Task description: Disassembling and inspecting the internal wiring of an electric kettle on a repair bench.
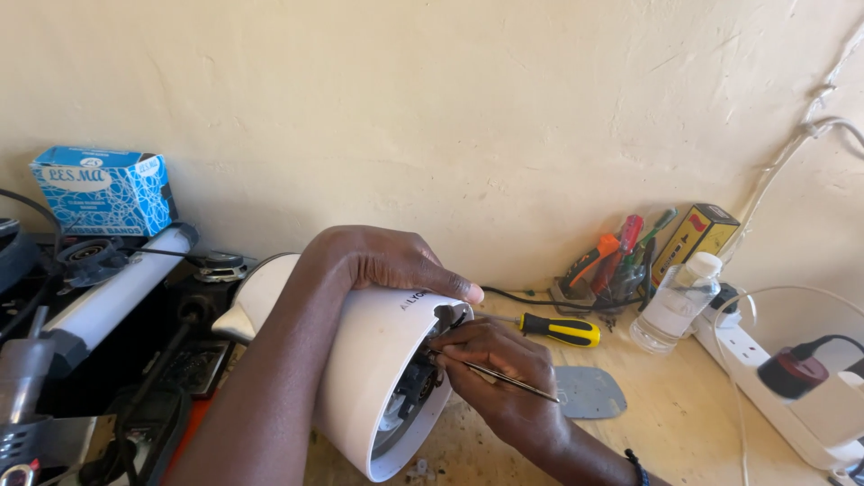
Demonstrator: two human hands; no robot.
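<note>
Left hand (387,261) clamped over top of white kettle (360,378), kettle tipped on side near front edge of wooden bench (684,423), open base facing right. Right hand (499,378) pinched on thin metal tool (513,382), fingertips at base rim. Yellow-handled screwdriver (560,330) just behind; grey metal plate (589,391) beside right hand. Clear plastic bottle (675,301), white power strip (774,396) toward right edge.
</note>
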